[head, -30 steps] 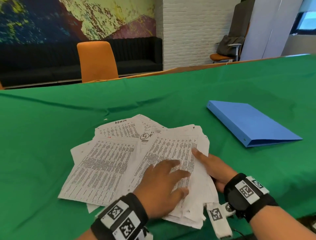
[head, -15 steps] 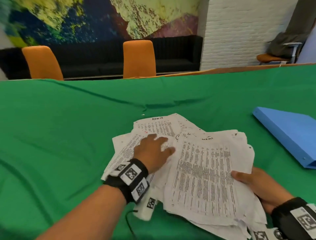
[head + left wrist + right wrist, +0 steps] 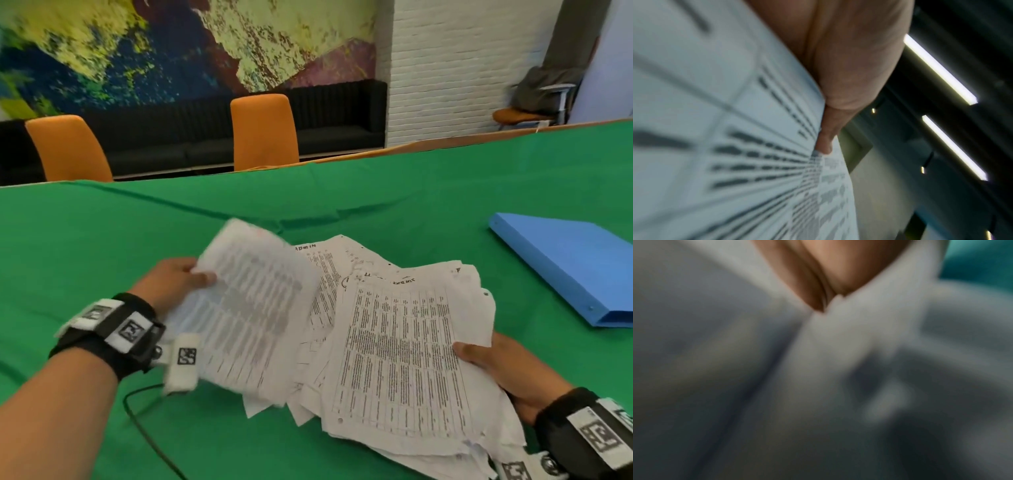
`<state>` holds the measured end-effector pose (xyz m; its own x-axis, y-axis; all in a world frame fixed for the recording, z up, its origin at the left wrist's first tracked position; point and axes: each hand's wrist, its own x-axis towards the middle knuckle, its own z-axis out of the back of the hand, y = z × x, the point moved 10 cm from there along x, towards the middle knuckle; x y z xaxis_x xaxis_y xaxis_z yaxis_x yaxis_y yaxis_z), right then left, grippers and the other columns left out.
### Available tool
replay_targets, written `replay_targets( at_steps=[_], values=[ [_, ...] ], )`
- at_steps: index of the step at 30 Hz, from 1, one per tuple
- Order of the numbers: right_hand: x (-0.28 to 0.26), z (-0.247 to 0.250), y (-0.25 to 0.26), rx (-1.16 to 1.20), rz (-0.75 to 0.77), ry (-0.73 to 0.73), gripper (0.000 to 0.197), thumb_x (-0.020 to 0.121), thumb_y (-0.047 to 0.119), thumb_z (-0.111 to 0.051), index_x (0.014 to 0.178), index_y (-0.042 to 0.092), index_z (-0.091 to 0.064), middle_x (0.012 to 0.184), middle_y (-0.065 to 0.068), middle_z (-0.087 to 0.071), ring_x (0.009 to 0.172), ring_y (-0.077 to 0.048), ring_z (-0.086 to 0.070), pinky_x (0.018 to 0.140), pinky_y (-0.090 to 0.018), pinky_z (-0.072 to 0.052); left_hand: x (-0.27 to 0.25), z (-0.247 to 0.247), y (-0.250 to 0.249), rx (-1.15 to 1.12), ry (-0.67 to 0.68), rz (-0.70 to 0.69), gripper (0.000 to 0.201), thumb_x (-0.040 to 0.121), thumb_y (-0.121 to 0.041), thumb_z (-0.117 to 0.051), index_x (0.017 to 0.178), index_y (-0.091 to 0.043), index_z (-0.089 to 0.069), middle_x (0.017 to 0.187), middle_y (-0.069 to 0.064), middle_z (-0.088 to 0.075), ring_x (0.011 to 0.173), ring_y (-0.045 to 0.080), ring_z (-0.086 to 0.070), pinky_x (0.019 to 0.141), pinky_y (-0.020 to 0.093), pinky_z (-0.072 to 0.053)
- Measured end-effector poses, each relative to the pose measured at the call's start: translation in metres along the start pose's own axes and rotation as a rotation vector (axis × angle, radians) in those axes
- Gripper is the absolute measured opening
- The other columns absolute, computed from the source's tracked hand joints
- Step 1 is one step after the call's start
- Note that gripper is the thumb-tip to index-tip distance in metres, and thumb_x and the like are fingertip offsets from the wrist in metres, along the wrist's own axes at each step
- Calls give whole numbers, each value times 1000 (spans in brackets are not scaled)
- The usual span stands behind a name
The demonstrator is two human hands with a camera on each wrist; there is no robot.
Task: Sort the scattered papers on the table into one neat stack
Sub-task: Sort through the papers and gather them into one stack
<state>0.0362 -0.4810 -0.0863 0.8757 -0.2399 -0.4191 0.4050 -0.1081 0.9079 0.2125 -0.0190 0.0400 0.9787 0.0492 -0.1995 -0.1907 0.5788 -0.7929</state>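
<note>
A loose heap of printed white papers (image 3: 325,291) lies on the green cloth in front of me. My left hand (image 3: 178,282) pinches the left edge of a blurred printed sheet (image 3: 250,308) and holds it lifted and tilted above the heap. The left wrist view shows that sheet (image 3: 725,129) close up, with my hand (image 3: 849,65) along its edge. My right hand (image 3: 493,363) grips the right edge of a thicker bundle of sheets (image 3: 400,356), thumb on top. In the right wrist view the bundle (image 3: 818,369) fills a blurred picture below my hand (image 3: 830,269).
A closed blue folder (image 3: 568,267) lies on the green tablecloth (image 3: 102,246) to the right of the papers. Two orange chairs (image 3: 263,130) stand behind the table's far edge. A thin black cable (image 3: 144,425) runs across the cloth under my left forearm.
My left hand left the top of the heap, took a sheet by its left edge and raised it. My right hand keeps its hold on the bundle. The head view swung left.
</note>
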Motion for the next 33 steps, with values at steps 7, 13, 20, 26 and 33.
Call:
replay_targets(
  at_steps=[7, 13, 20, 26, 33],
  values=[
    [-4, -4, 1, 0, -11, 9, 30, 89, 9, -65, 119, 5, -65, 107, -19, -78, 96, -42, -75, 97, -63, -53, 27, -9, 16, -463, -152, 172, 32, 101, -23, -59, 121, 3, -62, 55, 8, -59, 41, 19, -55, 40, 26, -44],
    [-2, 1, -3, 2, -35, -4, 22, 98, 4, -58, 119, 2, -62, 105, -22, -78, 93, -44, -75, 94, -61, -55, 59, -104, 0, -16, -59, 74, 24, 95, -24, -67, 74, -14, -58, 106, 21, -68, 86, 30, -63, 81, 39, -57],
    [2, 3, -1, -22, 1, -16, 20, 97, 0, -59, 116, -2, -65, 100, -21, -79, 87, -40, -77, 86, -51, -59, 71, -132, -17, 142, -5, -16, 26, 96, -16, -66, 118, -3, -68, 116, 10, -69, 98, 27, -65, 85, 31, -53],
    [2, 3, -4, 13, -17, 4, 21, 98, 1, -58, 118, 0, -63, 103, -23, -78, 91, -44, -76, 89, -56, -57, 51, -42, -29, 114, -218, -68, 18, 92, -5, -68, 109, -4, -70, 107, 14, -72, 91, 32, -68, 80, 42, -58],
    [-1, 2, -5, 5, -22, 13, 22, 97, 3, -58, 118, 2, -63, 102, -23, -78, 90, -44, -76, 87, -55, -58, 19, 90, 14, -226, -224, 45, 27, 97, 0, -59, 124, 1, -64, 99, 15, -75, 59, 21, -58, 46, 26, -52]
  ],
)
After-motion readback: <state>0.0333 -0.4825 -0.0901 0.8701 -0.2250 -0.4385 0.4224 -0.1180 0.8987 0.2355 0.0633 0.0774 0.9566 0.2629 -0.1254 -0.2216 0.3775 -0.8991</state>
